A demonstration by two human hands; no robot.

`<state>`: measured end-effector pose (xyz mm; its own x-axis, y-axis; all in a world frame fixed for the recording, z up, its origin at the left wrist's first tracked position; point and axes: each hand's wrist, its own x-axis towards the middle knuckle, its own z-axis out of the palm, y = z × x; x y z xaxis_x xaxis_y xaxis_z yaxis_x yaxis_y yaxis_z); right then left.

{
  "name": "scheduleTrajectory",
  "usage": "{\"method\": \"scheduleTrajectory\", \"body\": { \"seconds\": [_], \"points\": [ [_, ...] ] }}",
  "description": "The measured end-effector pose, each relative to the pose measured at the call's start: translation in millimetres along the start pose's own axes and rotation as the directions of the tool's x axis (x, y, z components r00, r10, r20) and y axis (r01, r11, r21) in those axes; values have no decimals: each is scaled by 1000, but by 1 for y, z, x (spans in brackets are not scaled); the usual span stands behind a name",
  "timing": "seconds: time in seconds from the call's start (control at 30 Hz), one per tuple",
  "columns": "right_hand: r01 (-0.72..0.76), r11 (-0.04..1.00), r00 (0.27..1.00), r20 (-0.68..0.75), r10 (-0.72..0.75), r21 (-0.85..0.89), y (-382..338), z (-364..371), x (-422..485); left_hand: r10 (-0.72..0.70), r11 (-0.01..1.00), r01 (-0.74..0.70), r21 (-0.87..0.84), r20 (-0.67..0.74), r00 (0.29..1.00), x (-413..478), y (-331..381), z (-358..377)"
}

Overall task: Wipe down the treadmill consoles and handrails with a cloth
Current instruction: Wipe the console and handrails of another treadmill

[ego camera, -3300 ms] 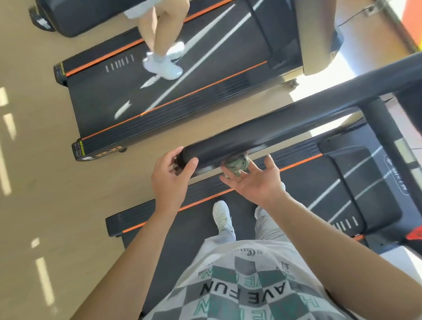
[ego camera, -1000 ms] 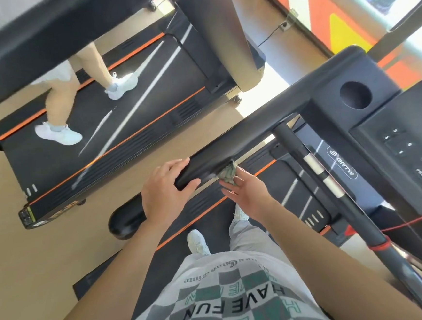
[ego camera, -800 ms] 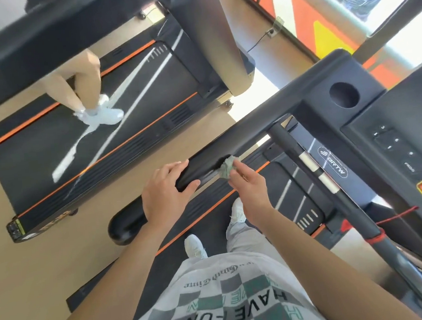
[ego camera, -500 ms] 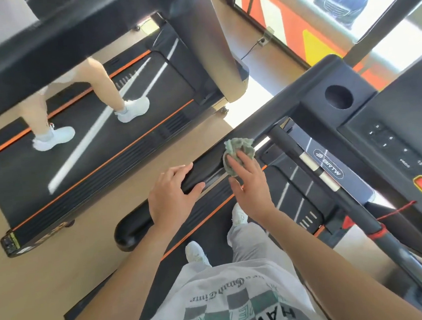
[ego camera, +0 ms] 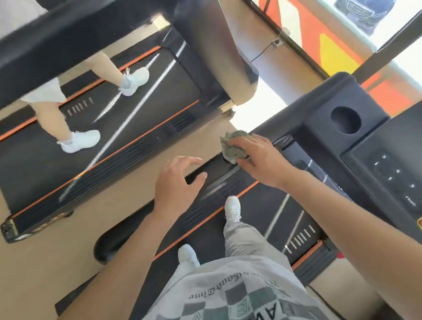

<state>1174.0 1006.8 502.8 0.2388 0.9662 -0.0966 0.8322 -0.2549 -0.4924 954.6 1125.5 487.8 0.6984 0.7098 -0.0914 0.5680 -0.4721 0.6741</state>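
Head view: the crumpled green cloth (ego camera: 234, 145) now sits atop the handrail (ego camera: 214, 169) just short of the console (ego camera: 392, 170), having climbed up from the rail's underside. The right hand (ego camera: 263, 160) clutches it, fingers curled over. Farther from the console, the left hand (ego camera: 176, 185) has loosened its grip, fingers spread. With the rail nearly finished, the console looks next.

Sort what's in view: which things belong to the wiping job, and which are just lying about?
Job: cloth, held in the right hand; handrail under it; console; left hand at the handrail.
Not the job: neighbouring treadmill, walker's white shoes, wall socket, car outside.
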Motion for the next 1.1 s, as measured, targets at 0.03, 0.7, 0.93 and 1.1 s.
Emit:
{"method": "scheduleTrajectory", "body": {
  "seconds": [0.03, 0.7, 0.93, 1.1],
  "points": [
    [8, 1000, 1000, 20, -9, 29, 1, -3, 4, 28, 999, -28, -22, 9, 1000, 11, 9, 3],
    [-35, 999, 990, 137, 35, 0, 79, -59, 63, -238, 908, 262, -328, 110, 965, 87, 26, 15],
    [-180, 963, 907, 412, 84, 200, 51, -65, 71, -148, 894, 304, -330, 423, 894, 91, 27, 15],
    [90, 996, 856, 512, -64, -25, 46, -58, 69, -135, 860, 356, -367, 509, 850, 81, 25, 18]
  ]
}}
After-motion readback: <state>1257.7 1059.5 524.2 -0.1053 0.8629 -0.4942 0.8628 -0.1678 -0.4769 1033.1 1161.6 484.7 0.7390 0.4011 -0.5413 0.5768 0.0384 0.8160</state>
